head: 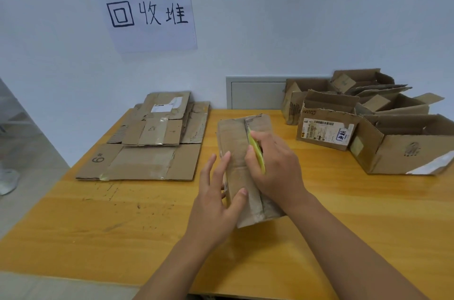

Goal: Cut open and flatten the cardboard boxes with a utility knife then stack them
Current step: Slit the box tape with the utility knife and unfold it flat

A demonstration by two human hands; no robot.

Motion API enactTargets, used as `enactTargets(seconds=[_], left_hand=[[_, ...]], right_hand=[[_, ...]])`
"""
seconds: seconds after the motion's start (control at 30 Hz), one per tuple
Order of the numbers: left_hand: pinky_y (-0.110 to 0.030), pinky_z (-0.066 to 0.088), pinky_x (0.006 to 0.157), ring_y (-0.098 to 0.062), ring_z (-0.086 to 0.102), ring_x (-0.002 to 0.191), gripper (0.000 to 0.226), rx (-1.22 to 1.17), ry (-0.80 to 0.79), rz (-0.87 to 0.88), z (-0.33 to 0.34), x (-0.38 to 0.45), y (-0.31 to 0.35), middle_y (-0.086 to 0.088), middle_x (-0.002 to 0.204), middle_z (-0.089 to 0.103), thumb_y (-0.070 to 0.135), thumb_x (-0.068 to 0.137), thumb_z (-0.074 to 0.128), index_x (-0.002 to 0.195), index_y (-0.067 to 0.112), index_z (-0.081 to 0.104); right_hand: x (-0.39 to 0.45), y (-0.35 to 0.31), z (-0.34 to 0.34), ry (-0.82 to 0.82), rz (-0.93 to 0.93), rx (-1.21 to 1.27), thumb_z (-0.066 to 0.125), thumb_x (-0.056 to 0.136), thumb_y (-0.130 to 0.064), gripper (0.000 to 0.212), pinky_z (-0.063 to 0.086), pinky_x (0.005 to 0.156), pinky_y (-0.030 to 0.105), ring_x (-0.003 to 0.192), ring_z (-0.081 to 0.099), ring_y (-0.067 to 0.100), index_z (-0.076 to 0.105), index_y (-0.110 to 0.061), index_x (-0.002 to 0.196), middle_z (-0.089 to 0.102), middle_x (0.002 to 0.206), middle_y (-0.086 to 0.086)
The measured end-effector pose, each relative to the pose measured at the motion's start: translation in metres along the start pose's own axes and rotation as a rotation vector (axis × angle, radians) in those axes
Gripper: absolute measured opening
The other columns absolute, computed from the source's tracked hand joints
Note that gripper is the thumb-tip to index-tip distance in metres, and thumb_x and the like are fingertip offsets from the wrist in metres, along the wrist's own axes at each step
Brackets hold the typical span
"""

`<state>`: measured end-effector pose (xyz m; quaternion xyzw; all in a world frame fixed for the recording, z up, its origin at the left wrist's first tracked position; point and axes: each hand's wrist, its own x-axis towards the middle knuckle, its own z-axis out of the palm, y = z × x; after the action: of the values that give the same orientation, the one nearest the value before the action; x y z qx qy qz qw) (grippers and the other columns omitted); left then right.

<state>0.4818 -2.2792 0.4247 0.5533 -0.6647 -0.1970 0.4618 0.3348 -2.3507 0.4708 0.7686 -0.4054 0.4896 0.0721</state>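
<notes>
A closed, long brown cardboard box (234, 142) lies in the middle of the wooden table (98, 213), its taped centre seam facing up. My right hand (277, 169) grips a yellow utility knife (256, 152) with its tip at the seam, about halfway along the box. My left hand (216, 201) holds the box's left side, fingers spread on top and thumb on the near part. A stack of flattened boxes (149, 142) lies at the left rear of the table.
Several open, uncut cardboard boxes (368, 123) crowd the right rear of the table. A handwritten paper sign (147, 12) hangs on the white wall above the stack. A grey wall panel (255, 93) sits behind the table. The floor drops away at the left edge.
</notes>
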Motion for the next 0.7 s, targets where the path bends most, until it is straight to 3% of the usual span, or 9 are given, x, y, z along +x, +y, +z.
enactTargets(seconds=[0.17,0.3,0.43,0.57,0.7], left_hand=[[-0.026,0.058,0.072,-0.005,0.058,0.094,0.063,-0.058,0.034,-0.031,-0.002,0.013,-0.005,0.018,0.139,0.029,0.049,0.085,0.059,0.132,0.072,0.024],[-0.026,0.057,0.075,-0.01,0.061,0.095,0.06,-0.089,0.05,-0.081,-0.002,0.019,-0.009,0.014,0.133,0.033,0.042,0.092,0.063,0.128,0.075,0.026],[-0.024,0.057,0.068,-0.009,0.064,0.085,0.058,-0.079,0.079,-0.149,-0.002,0.028,-0.01,0.009,0.13,0.035,0.042,0.093,0.061,0.137,0.063,0.028],[-0.026,0.057,0.069,-0.008,0.065,0.081,0.06,-0.067,0.114,-0.199,-0.002,0.035,-0.011,0.006,0.131,0.036,0.042,0.093,0.06,0.141,0.059,0.029],[-0.027,0.056,0.074,-0.009,0.064,0.087,0.062,-0.053,0.123,-0.226,-0.004,0.042,-0.011,0.004,0.133,0.034,0.047,0.091,0.059,0.143,0.057,0.027]], right_hand=[[0.0,-0.002,0.004,-0.132,0.031,-0.005,0.045,0.092,-0.026,0.031,0.045,0.05,0.03,0.064,0.056,0.019,0.062,-0.008,0.11,0.063,0.082,0.005],[-0.003,-0.002,0.003,-0.225,0.062,-0.001,0.041,0.09,-0.032,0.034,0.04,0.049,0.03,0.061,0.054,0.021,0.06,-0.01,0.107,0.061,0.079,0.003],[-0.007,-0.004,0.0,-0.304,0.086,0.024,0.045,0.089,-0.031,0.03,0.036,0.051,0.03,0.062,0.053,0.023,0.059,-0.011,0.107,0.061,0.079,0.003],[-0.011,-0.007,-0.007,-0.366,0.119,0.069,0.037,0.089,-0.039,0.035,0.032,0.053,0.031,0.064,0.049,0.02,0.056,-0.014,0.106,0.057,0.08,-0.002],[-0.016,-0.007,-0.016,-0.409,0.16,0.129,0.044,0.086,-0.033,0.025,0.03,0.054,0.031,0.067,0.049,0.02,0.055,-0.017,0.102,0.057,0.08,-0.002]])
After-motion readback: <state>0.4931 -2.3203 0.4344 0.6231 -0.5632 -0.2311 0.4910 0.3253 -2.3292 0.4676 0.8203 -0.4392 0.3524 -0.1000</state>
